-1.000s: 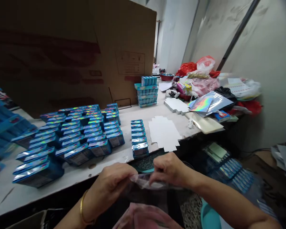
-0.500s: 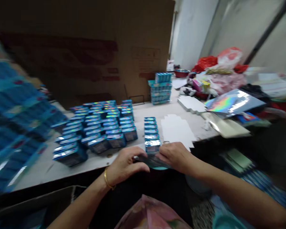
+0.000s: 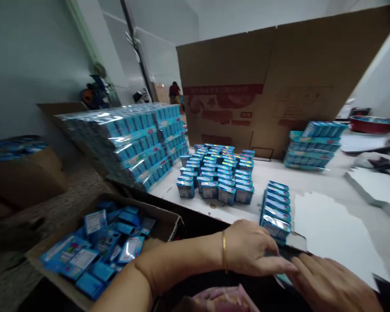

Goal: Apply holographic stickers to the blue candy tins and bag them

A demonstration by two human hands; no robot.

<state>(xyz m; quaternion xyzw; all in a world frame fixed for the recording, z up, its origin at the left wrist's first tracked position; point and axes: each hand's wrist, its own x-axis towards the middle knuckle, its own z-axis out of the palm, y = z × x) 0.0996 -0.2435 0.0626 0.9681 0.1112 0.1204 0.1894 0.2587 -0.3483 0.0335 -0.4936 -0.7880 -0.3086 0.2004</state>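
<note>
My left hand (image 3: 253, 249), with a gold bangle at its wrist, is at the table's front edge, its fingers curved and thumb stretched to the right. Close beside it is my right hand (image 3: 334, 279), blurred, fingers bent downward. Between them shows a bit of clear plastic bag (image 3: 284, 279), mostly hidden by the hands; both seem to grip it. Just beyond my left fingers stands a single row of small blue boxes (image 3: 276, 210) with shiny tops. A flat white die-cut card (image 3: 331, 229) lies right of that row.
Several rows of blue boxes (image 3: 216, 173) stand mid-table. Film-wrapped box stacks (image 3: 143, 138) rise at left, and smaller stacks (image 3: 312, 145) at back right. A large cardboard sheet (image 3: 234, 86) stands behind. Below left, an open carton (image 3: 162, 221) holds loose blue boxes. A person (image 3: 174, 92) is far off.
The view has swung left, bringing the carton and wrapped stacks into sight. My hands, earlier apart with the clear bag stretched between them, are now closer together beside the row's near end.
</note>
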